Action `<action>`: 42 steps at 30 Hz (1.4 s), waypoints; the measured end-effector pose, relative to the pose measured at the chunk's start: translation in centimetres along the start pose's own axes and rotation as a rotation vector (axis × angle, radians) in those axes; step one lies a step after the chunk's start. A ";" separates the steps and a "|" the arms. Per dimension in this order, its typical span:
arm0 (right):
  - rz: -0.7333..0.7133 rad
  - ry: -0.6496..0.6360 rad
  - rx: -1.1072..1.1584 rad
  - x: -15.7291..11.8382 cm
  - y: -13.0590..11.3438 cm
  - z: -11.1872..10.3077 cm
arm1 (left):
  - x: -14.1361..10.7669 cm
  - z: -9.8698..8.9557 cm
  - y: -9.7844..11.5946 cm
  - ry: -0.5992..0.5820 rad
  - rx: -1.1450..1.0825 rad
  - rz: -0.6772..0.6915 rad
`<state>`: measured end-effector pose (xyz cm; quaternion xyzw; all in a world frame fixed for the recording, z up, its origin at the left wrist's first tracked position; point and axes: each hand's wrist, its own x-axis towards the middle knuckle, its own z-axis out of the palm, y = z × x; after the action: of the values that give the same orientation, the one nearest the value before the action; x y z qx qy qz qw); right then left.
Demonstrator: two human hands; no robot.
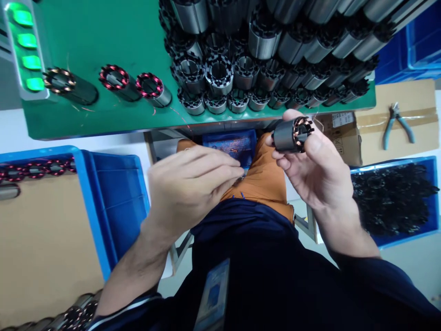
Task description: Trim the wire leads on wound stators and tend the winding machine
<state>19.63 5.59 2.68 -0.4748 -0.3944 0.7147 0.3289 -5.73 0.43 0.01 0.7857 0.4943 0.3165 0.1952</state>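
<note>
My right hand (320, 165) grips a dark metal stator (289, 135) at the right of centre, its copper-wound end facing right and held by thumb and fingers. To the left, my left hand (196, 184) is closed with its fingertips pinched together; what they hold, if anything, is too small to make out. The two hands are apart, over my lap. Beyond them on the green table (127, 122) stand two stators with red windings (149, 86) and one with copper windings (70, 86).
Rows of bare stators (219, 73) fill the table's right part. Cutters (398, 124) lie on a cardboard box (372, 108). A blue bin (432, 207) with black parts sits at right. Another blue bin (113, 202) is at left. Green lights (26, 40) glow at upper left.
</note>
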 end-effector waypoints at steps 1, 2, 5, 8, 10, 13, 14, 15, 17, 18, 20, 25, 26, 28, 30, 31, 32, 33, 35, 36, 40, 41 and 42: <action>-0.018 0.014 -0.005 0.1 -0.1 -0.2 | -0.4 0.6 -0.7 -0.052 0.012 -0.010; -0.042 0.026 -0.013 0.1 -0.2 -0.2 | -0.6 1.2 -1.2 -0.078 -0.004 -0.039; -0.139 0.035 -0.036 -0.1 0.0 0.1 | -0.2 1.6 -1.7 0.052 -0.199 -0.193; -0.217 0.004 -0.032 -0.2 0.7 0.8 | 1.6 0.4 -0.3 0.224 -0.412 -0.252; -0.220 -0.024 -0.040 -0.2 1.2 1.2 | 2.8 -0.4 1.0 0.235 -0.494 -0.235; -0.146 -0.019 -0.100 -0.1 1.6 1.4 | 3.5 -0.2 2.1 0.218 -0.532 -0.288; -0.122 -0.008 -0.119 -0.1 1.6 1.3 | 3.3 0.3 2.1 0.205 -0.537 -0.313; -0.105 0.003 -0.133 -0.1 1.5 1.2 | 3.1 1.0 1.9 0.188 -0.548 -0.337; -0.091 0.010 -0.147 -0.3 1.1 0.7 | 2.3 2.5 1.1 0.131 -0.594 -0.374; -0.087 0.006 -0.151 -0.4 0.7 0.5 | 1.9 3.3 0.6 0.116 -0.627 -0.381; -0.064 -0.012 -0.161 -0.8 0.0 0.1 | 1.3 4.5 -0.3 0.121 -0.696 -0.400; 0.012 -0.055 -0.210 -1.3 -0.4 -0.1 | 1.7 3.8 -0.5 0.162 -0.783 -0.469; 0.012 -0.064 -0.219 -1.3 -0.2 -0.1 | 1.9 3.2 -0.3 0.145 -0.785 -0.453; -0.007 -0.076 -0.226 -1.2 0.4 0.0 | 2.4 2.3 0.2 0.106 -0.784 -0.396; -0.032 -0.092 -0.228 -1.0 1.0 -0.1 | 2.7 1.7 0.5 0.091 -0.776 -0.341; -0.046 -0.099 -0.229 -0.9 1.2 -0.1 | 2.8 1.6 0.7 0.092 -0.768 -0.323; -0.064 -0.106 -0.229 -0.9 1.5 -0.2 | 2.8 1.6 0.8 0.090 -0.761 -0.318; -0.087 -0.114 -0.227 -0.8 1.7 -0.2 | 2.7 1.7 0.9 0.081 -0.755 -0.321; -0.137 -0.127 -0.216 -0.7 2.2 -0.4 | 2.5 2.0 1.2 0.043 -0.746 -0.355; -0.157 -0.131 -0.207 -0.6 2.3 -0.5 | 2.3 2.3 1.2 0.023 -0.746 -0.374; -0.174 -0.130 -0.170 -0.7 2.3 -0.9 | 0.9 4.2 0.3 -0.033 -0.742 -0.379; -0.170 -0.127 -0.161 -0.8 2.2 -1.0 | 0.4 4.7 -0.2 -0.050 -0.730 -0.381; -0.176 -0.129 -0.146 -0.9 2.1 -1.1 | 0.0 5.0 -0.7 -0.060 -0.718 -0.397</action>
<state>20.77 4.18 0.97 -0.4141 -0.5059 0.6816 0.3286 -2.71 0.81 -4.07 0.5660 0.4886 0.4021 0.5284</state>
